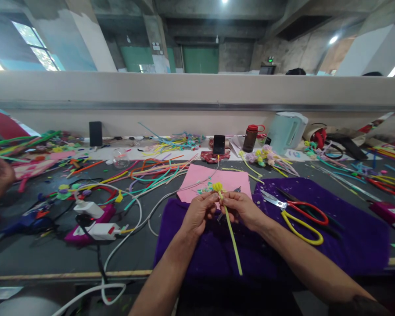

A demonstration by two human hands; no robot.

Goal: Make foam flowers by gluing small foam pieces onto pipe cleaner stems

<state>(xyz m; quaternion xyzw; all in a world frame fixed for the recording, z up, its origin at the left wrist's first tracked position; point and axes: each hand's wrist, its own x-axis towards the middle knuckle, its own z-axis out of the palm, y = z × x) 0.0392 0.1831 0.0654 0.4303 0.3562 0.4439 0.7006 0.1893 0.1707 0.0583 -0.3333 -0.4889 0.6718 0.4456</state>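
A yellow pipe-cleaner flower point(232, 237) is pinched between my two hands, its small bright head up and its pale stem slanting down toward me. My left hand point(199, 213) grips it just below the head with thumb and fingers closed. From the other side my right hand point(242, 208) also pinches it there, its fingertips close to those of the left. Behind the fingers lies a pink sheet point(230, 173) with small teal and dark bits on it. Under both hands spreads a purple cloth point(181, 237). Scissors point(292, 208) with red and yellow handles rest open on the cloth at right.
A phone point(219, 145) stands propped behind the pink sheet, its cable crossing it. A brown bottle point(250, 138) and a pale green kettle point(287, 131) stand at the back. Plugs fill a power strip point(109, 214) at left. Loose pipe cleaners point(161, 169) litter the table. Another person's hand point(0, 177) shows far left.
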